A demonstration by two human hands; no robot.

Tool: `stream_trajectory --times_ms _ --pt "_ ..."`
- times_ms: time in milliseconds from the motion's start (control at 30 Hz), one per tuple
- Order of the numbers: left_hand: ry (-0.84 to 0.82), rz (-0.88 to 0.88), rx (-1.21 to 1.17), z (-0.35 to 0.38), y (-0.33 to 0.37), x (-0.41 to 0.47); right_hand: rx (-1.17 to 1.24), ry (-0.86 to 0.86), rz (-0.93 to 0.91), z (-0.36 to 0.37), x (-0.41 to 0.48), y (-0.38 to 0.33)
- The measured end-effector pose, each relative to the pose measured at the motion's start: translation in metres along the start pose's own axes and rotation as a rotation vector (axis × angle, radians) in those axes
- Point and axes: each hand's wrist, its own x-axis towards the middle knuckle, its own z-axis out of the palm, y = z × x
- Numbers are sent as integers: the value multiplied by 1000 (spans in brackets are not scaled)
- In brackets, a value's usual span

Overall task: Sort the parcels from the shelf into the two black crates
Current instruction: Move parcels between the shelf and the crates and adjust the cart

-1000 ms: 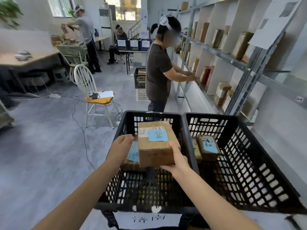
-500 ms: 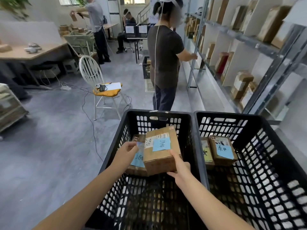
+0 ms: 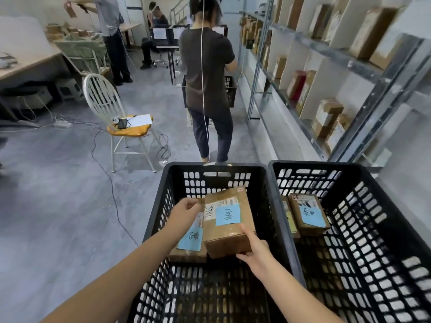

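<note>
Two black crates stand side by side before me: the left crate (image 3: 161, 206) and the right crate (image 3: 377, 183). Inside the left crate I hold a brown cardboard parcel (image 3: 227, 236) with a blue label. My right hand (image 3: 255, 251) grips its near right corner, thumb on top. My left hand (image 3: 184, 214) touches its far left edge. Under and left of it lies another blue-labelled parcel (image 3: 190, 243). The right crate holds two parcels (image 3: 307, 214) near its far left corner. The shelf (image 3: 326, 52) with more parcels runs along the right.
A person (image 3: 207, 73) stands just beyond the left crate, back turned, beside another black crate (image 3: 231, 89). A white chair (image 3: 112, 117) with an orange seat stands to the left, cables trailing over the grey floor. Other people and tables are at the far back.
The parcel has gone down into the left crate, both hands with it. My view has tilted down. The person ahead has turned away from the shelf.
</note>
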Motion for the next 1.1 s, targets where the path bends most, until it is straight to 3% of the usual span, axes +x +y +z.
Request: stream_trajectory --times_ms 400,733,933,1100 --pt "-91 -103 -45 23 -22 32 -2 63 72 -8 41 13" --pt "-111 -124 -99 18 -27 48 -357 113 58 -15 57 18" --pt "-135 59 12 17 -22 39 -808 268 -50 -20 42 29" --pt "-236 233 185 19 -9 36 -963 331 -228 -7 9 -11"
